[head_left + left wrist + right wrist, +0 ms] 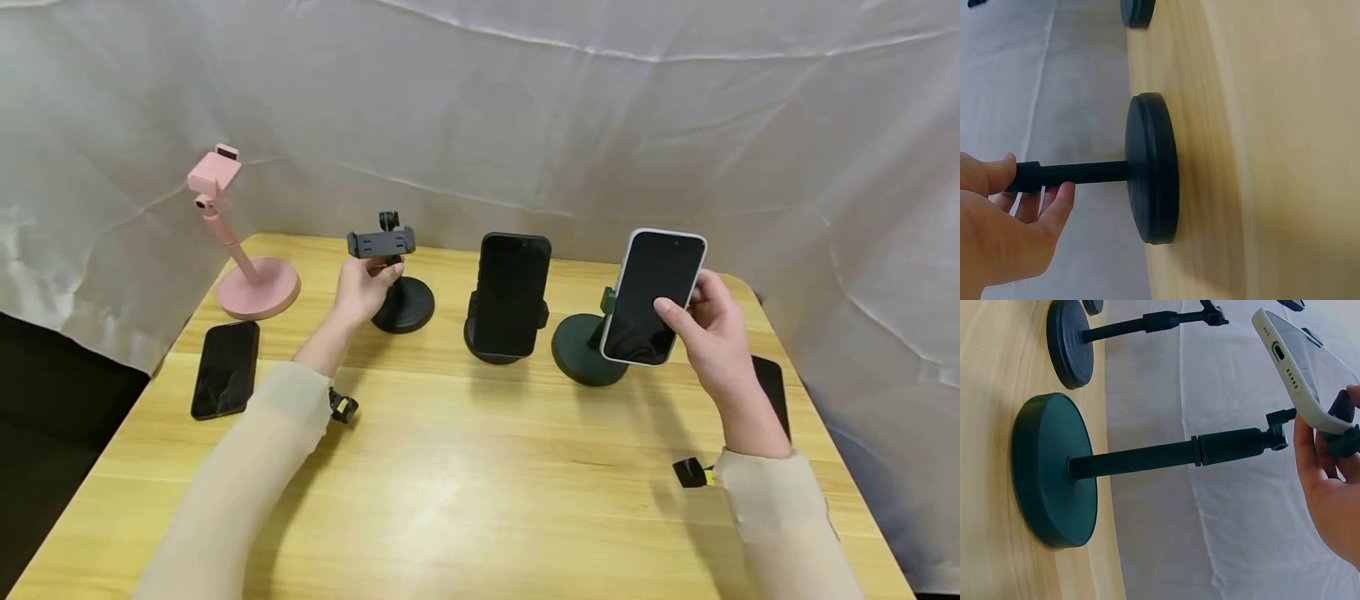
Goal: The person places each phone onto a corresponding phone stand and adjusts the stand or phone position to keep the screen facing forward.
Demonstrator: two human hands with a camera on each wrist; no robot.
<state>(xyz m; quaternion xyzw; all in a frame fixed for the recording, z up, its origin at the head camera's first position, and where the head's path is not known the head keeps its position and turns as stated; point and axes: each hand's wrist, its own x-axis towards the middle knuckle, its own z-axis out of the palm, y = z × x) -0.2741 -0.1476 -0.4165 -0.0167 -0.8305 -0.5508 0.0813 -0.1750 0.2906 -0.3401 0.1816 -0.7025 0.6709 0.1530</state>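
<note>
My left hand [362,292] grips the upper pole of a black phone stand [405,307], just below its holder [381,243], which carries no phone. In the left wrist view, the thumb and fingers [1059,209] are around the thick collar of that pole, and the round base is on the table. With my right hand [716,329] I hold a white-edged phone [651,292] by its right side, thumb over the screen. This phone sits upright at the holder of a dark green stand [588,354]. Seen from the right wrist, the green pole [1147,459] ends close behind the phone.
Between my hands, another black stand holds a dark phone [513,292]. A pink stand [255,287] without a phone is at the back left. One black phone [225,369] lies left of my left arm; another [772,387] is partly hidden by my right wrist. Grey cloth [480,133] hangs behind.
</note>
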